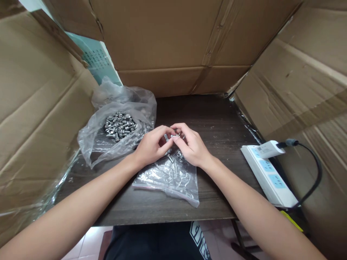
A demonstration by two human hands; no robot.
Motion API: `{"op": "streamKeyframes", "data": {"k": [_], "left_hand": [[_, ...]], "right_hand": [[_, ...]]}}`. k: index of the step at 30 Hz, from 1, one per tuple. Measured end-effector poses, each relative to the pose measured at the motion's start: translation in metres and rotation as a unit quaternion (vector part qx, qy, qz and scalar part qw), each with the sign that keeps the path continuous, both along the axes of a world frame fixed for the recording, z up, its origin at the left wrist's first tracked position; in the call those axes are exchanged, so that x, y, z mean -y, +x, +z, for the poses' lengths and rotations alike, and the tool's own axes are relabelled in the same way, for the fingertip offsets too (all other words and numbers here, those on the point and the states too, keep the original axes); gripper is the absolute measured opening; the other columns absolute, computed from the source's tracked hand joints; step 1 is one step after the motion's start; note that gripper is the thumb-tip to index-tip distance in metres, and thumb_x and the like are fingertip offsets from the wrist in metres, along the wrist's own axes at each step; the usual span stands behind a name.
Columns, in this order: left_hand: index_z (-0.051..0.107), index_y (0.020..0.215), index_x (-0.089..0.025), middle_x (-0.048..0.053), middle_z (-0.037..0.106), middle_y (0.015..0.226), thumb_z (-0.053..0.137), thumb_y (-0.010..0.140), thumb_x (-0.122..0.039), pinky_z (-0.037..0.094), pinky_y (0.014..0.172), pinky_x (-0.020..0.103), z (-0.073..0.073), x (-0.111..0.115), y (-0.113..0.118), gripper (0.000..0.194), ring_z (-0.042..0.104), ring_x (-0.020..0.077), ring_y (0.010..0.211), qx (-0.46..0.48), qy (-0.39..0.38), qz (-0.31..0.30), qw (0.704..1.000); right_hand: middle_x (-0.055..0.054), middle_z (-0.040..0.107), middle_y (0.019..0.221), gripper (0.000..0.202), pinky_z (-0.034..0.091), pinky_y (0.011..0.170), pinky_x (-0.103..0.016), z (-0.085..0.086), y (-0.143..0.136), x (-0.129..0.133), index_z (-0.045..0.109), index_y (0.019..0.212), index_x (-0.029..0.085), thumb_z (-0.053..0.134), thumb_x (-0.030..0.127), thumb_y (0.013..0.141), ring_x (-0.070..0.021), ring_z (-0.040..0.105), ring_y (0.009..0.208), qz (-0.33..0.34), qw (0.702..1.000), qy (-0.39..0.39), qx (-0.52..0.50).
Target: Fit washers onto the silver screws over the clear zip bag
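Note:
My left hand (pixel 154 144) and my right hand (pixel 191 143) meet over the middle of the table, both closed, fingertips almost touching. Pinched between them is a small silver bolt (pixel 174 136); the fingers hide part of it. Under my hands lies a flat clear zip bag (pixel 173 180), and another bolt (pixel 170 158) rests near its upper part. Beside it, next to my right hand, are a few small metal pieces (pixel 179 154) that look like nuts, partly covered by the fingers. Left of my left hand an open plastic bag (pixel 92 144) holds a heap of bolts (pixel 120 125).
Cardboard walls (pixel 168 36) enclose the dark wooden table (pixel 217 122) at the back and both sides. At the right edge stands a white power strip (pixel 273 180) with a charger (pixel 267 149) and a black cable (pixel 320 173). A pale green panel (pixel 96 57) shows at the back left.

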State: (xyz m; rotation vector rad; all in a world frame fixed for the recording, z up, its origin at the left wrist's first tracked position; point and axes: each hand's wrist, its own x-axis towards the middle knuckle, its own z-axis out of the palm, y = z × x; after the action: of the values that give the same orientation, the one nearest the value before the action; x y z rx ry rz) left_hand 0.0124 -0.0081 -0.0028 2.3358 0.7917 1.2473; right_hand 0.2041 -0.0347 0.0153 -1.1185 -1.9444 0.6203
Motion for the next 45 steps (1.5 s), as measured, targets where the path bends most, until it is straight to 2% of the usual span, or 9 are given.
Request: {"op": "streamKeyframes", "data": {"k": [2, 6, 12, 20, 28, 34, 40, 42, 45], "left_hand": [[0.064, 0.106, -0.017, 0.001, 0.066, 0.089, 0.063, 0.098, -0.018, 0.049, 0.061, 0.02, 0.0001, -0.0001, 0.0, 0.008, 0.057, 0.0086, 0.062, 0.0, -0.003, -0.001, 1.0], [0.064, 0.105, -0.017, 0.0, 0.064, 0.087, 0.062, 0.099, -0.019, 0.048, 0.06, 0.02, 0.0005, 0.0006, -0.0002, 0.006, 0.057, 0.0084, 0.061, -0.003, -0.002, -0.002, 1.0], [0.064, 0.105, -0.017, 0.0, 0.065, 0.089, 0.064, 0.098, -0.018, 0.048, 0.061, 0.02, 0.0002, 0.0001, -0.0002, 0.007, 0.057, 0.0079, 0.061, 0.001, -0.003, 0.001, 1.0], [0.064, 0.105, -0.017, -0.001, 0.064, 0.087, 0.064, 0.099, -0.019, 0.048, 0.061, 0.019, -0.0003, -0.0002, -0.0001, 0.006, 0.056, 0.0079, 0.061, -0.003, -0.004, 0.003, 1.0], [0.063, 0.107, -0.017, 0.0, 0.065, 0.089, 0.065, 0.098, -0.018, 0.048, 0.06, 0.02, 0.0, 0.0, 0.0001, 0.009, 0.057, 0.0081, 0.061, -0.002, -0.012, 0.005, 1.0], [0.063, 0.105, -0.017, 0.0, 0.065, 0.087, 0.062, 0.1, -0.019, 0.048, 0.06, 0.02, 0.0, 0.0005, 0.0005, 0.006, 0.057, 0.0085, 0.061, -0.002, 0.003, 0.003, 1.0], [0.063, 0.106, -0.017, 0.0, 0.065, 0.09, 0.063, 0.098, -0.019, 0.049, 0.06, 0.021, 0.0001, 0.0002, 0.0001, 0.007, 0.057, 0.0085, 0.06, -0.002, -0.002, 0.001, 1.0], [0.063, 0.106, -0.018, 0.0, 0.065, 0.089, 0.063, 0.099, -0.02, 0.049, 0.06, 0.021, 0.0, 0.0, 0.0001, 0.008, 0.057, 0.0086, 0.06, -0.003, -0.005, 0.002, 1.0], [0.063, 0.106, -0.017, 0.0, 0.065, 0.088, 0.063, 0.099, -0.02, 0.049, 0.06, 0.02, -0.0002, 0.0001, 0.0002, 0.007, 0.057, 0.0087, 0.061, -0.004, -0.004, 0.005, 1.0]], "right_hand": [[-0.006, 0.068, 0.105, 0.031, 0.048, 0.071, -0.031, 0.0003, -0.0002, 0.0003, 0.058, 0.125, 0.019, 0.055, 0.026, 0.095, -0.017, 0.063, 0.079, 0.003, 1.0, 0.011, -0.002], [0.003, 0.058, 0.072, 0.028, 0.04, 0.063, -0.03, 0.0014, 0.0, 0.0003, 0.058, 0.125, 0.019, 0.048, 0.029, 0.101, -0.0151, 0.055, 0.063, -0.001, 0.999, -0.027, 0.018], [-0.005, 0.067, 0.105, 0.029, 0.047, 0.071, -0.03, 0.001, -0.0012, 0.0004, 0.059, 0.122, 0.02, 0.055, 0.024, 0.093, -0.0152, 0.061, 0.075, 0.006, 1.0, 0.007, 0.002], [0.001, 0.063, 0.077, 0.026, 0.039, 0.063, -0.029, 0.0012, -0.0014, 0.0004, 0.057, 0.122, 0.02, 0.044, 0.025, 0.1, -0.0144, 0.055, 0.062, -0.002, 1.0, -0.008, 0.026], [-0.003, 0.067, 0.095, 0.027, 0.043, 0.065, -0.029, 0.0007, -0.0026, 0.0007, 0.059, 0.121, 0.019, 0.051, 0.025, 0.095, -0.0139, 0.057, 0.067, -0.017, 1.0, 0.018, 0.019], [0.001, 0.063, 0.074, 0.028, 0.04, 0.064, -0.03, 0.0034, -0.0008, 0.0009, 0.06, 0.122, 0.02, 0.043, 0.035, 0.105, -0.0159, 0.057, 0.063, -0.022, 0.999, -0.03, 0.037], [-0.005, 0.067, 0.107, 0.032, 0.047, 0.069, -0.031, 0.0014, -0.0008, 0.0001, 0.059, 0.123, 0.02, 0.055, 0.025, 0.092, -0.0155, 0.06, 0.073, -0.011, 1.0, 0.004, 0.012], [-0.004, 0.067, 0.103, 0.034, 0.046, 0.067, -0.031, 0.0008, -0.0009, -0.0002, 0.059, 0.123, 0.02, 0.054, 0.023, 0.09, -0.0149, 0.059, 0.071, -0.007, 1.0, 0.008, 0.013], [-0.001, 0.064, 0.085, 0.029, 0.043, 0.065, -0.031, 0.0008, -0.0008, -0.0003, 0.059, 0.123, 0.02, 0.049, 0.027, 0.097, -0.0151, 0.057, 0.067, -0.008, 1.0, -0.009, 0.02]]}}
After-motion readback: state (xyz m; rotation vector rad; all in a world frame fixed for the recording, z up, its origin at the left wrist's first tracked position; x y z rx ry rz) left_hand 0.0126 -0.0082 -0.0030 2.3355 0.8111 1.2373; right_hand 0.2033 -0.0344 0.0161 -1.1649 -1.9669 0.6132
